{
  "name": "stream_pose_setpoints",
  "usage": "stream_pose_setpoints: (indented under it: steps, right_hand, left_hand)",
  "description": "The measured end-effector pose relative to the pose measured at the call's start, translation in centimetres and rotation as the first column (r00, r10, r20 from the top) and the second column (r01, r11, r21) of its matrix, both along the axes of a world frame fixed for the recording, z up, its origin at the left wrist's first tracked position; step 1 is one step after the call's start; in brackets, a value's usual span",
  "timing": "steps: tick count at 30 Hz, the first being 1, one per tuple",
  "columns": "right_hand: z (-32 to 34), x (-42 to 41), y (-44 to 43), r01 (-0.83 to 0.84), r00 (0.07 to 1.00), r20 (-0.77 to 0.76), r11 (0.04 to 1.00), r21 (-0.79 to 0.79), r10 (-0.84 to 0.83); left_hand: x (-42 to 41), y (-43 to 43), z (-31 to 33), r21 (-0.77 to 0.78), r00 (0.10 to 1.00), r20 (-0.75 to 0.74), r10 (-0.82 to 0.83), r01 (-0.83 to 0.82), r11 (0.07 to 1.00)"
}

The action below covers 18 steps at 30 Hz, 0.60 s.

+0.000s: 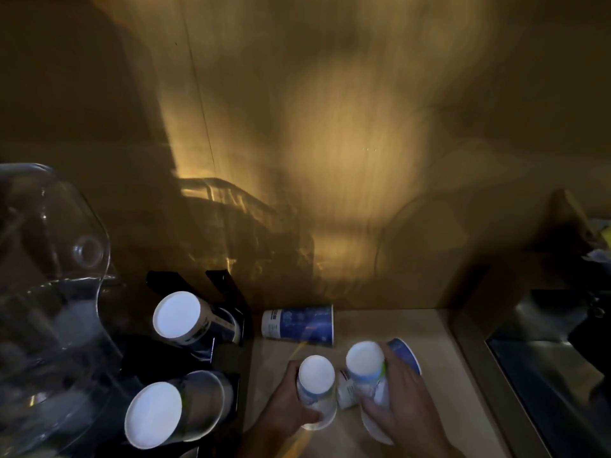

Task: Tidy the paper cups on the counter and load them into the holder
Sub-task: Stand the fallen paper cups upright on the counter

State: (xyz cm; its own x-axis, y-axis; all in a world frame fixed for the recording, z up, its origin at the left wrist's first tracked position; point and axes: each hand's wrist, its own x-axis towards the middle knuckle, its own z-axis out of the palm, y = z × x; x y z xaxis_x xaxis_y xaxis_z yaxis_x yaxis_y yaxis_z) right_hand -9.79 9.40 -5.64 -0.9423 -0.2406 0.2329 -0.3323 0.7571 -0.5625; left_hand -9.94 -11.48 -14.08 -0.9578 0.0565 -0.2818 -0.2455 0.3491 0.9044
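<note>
Your left hand (287, 404) gripped 1 upside-down cup (315, 390) on the counter (439, 375); your right hand (401, 396) gripped another (365, 366). The holder (228, 292) stood left, holding 2 cup stacks.

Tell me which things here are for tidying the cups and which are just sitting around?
For the job:
- upside-down cup in left hand
- upside-down cup under right hand
- cup lying on its side
- black holder with cup stacks

Just there:
- clear plastic cover
- wooden wall
</note>
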Motion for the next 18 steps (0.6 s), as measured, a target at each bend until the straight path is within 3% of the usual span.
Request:
stream_pose_setpoints:
  steps: [4,8,14,18]
  right_hand:
    - [2.7,-0.6,-0.8,0.104,0.993,-0.03,0.957,-0.273,-0.116]
    - [4.5,-0.4,-2.1,-0.016,0.986,-0.156,0.897,-0.441,-0.059]
    - [3.1,-0.4,-3.8,-0.117,0.992,-0.099,0.877,-0.465,0.08]
    - [0.7,-0.5,-4.3,-0.164,0.986,-0.061,0.915,-0.368,0.153]
  left_hand:
    - [0.1,0.1,0.1,0.019,0.999,0.034,0.02,-0.021,1.0]
    - [0.2,0.2,0.2,-0.007,0.999,0.025,-0.02,0.02,1.0]
    - [0.3,0.3,-0.1,0.012,1.0,0.0,-0.013,0.013,1.0]
    - [0.3,0.5,-0.5,0.004,0.998,0.032,-0.049,0.049,0.999]
